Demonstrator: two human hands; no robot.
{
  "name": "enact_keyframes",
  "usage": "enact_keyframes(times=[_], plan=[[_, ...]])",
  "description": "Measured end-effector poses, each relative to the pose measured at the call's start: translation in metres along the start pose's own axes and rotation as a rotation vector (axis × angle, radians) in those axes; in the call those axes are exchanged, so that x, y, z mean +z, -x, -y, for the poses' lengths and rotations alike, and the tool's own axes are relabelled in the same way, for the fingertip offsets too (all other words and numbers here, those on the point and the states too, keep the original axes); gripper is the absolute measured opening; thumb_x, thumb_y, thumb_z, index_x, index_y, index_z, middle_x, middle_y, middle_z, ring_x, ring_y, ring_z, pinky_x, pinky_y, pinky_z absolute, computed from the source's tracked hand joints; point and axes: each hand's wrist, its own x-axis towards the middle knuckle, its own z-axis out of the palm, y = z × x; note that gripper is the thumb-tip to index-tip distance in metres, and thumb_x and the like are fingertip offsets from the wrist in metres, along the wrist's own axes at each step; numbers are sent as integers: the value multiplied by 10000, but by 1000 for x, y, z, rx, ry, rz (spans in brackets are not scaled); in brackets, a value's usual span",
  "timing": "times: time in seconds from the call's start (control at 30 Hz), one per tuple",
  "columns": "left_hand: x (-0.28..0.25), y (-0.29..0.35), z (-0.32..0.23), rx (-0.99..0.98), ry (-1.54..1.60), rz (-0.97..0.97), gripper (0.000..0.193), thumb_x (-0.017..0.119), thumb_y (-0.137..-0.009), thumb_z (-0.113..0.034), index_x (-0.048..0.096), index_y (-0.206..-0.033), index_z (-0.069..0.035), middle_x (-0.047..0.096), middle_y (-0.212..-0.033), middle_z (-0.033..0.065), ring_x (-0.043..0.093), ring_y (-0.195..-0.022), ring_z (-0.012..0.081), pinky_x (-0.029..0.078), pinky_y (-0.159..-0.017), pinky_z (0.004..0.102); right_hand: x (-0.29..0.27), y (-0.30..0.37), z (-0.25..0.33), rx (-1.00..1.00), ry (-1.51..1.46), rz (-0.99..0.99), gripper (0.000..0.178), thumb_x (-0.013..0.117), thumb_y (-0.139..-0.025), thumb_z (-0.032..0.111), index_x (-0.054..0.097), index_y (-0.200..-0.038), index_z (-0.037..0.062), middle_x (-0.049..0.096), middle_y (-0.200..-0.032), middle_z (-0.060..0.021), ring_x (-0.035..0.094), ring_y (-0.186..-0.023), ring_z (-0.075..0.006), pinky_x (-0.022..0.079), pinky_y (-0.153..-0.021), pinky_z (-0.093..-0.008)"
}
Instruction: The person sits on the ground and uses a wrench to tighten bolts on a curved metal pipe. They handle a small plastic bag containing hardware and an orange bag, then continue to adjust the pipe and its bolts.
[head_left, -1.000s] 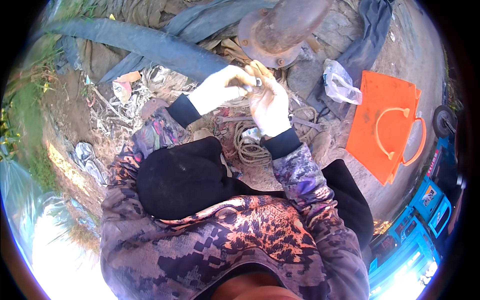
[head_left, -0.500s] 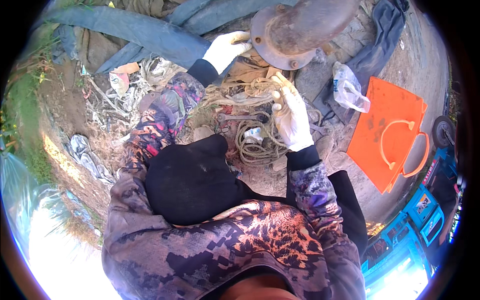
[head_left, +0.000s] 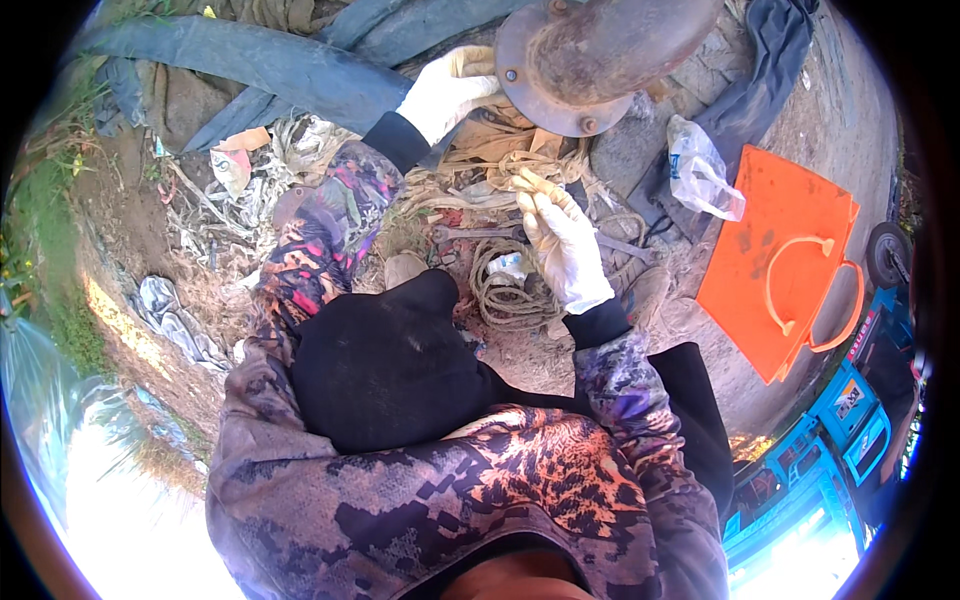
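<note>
A rusty pipe (head_left: 640, 50) with a round bolted flange (head_left: 540, 105) lies at the top of the view. My left hand (head_left: 450, 95), in a whitish glove, reaches the flange's left rim. Its fingers bend there, and their tips are partly hidden at the rim, so what they pinch does not show clearly. Below the flange and apart from it, my right hand (head_left: 565, 245) is gloved too. Its fingers draw together with the thumb close by; anything between them is too small to name. A coiled rope (head_left: 510, 310) and a wrench (head_left: 475, 234) lie left of this hand.
Another metal tool (head_left: 625, 246) rests right of my right hand. An orange bag (head_left: 770, 260) and a clear plastic bag (head_left: 697, 170) lie to the right. Blue flat hose (head_left: 240, 55) crosses the upper left, above scraps of pale cloth (head_left: 310, 150). A blue vehicle (head_left: 810, 460) stands lower right.
My right hand has moved left and slightly down, away from the flange, with its fingers drawn closer together. My left hand stays at the flange's rim, shifted slightly.
</note>
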Motion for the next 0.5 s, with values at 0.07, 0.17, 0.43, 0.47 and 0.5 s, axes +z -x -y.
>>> enact_keyframes(times=[0.07,0.17,0.43,0.47,0.5], plan=[[0,2,1,-89,238,14,273,506,-922,-30,479,-1189,21,586,-1118,111,591,-1029,213,500,-929,358,-3,2,0,26,-17,14,349,558,-925,113,511,-1248,-10,603,-1191,-108,626,-945,-115,529,-774,-200],[2,3,4,-128,410,26,212,438,-982,-124,506,-1142,-1,587,-1135,127,591,-1050,250,501,-935,388,-3,3,-1,48,3,17,345,555,-934,145,518,-1245,2,611,-1181,-103,633,-931,-111,529,-742,-197],[23,-1,-20,-61,178,-131,363,450,-986,-254,491,-1205,33,584,-1150,171,608,-1016,264,517,-875,404,-15,-3,1,-3,16,-132,325,499,-966,235,541,-1190,3,629,-1104,-84,630,-869,-142,519,-719,-247],[22,0,-17,-35,204,-146,374,454,-984,-257,487,-1211,39,584,-1149,178,610,-1011,267,519,-867,402,-25,-8,5,-46,-12,-149,334,483,-973,252,537,-1185,0,635,-1058,-72,622,-846,-145,510,-716,-256],[21,-1,-13,-35,211,-134,367,455,-984,-256,491,-1202,37,592,-1132,179,614,-1001,268,521,-858,398,-34,-16,11,-144,-79,-182,354,452,-983,271,527,-1188,-9,619,-976,-50,584,-823,-135,488,-738,-261]])
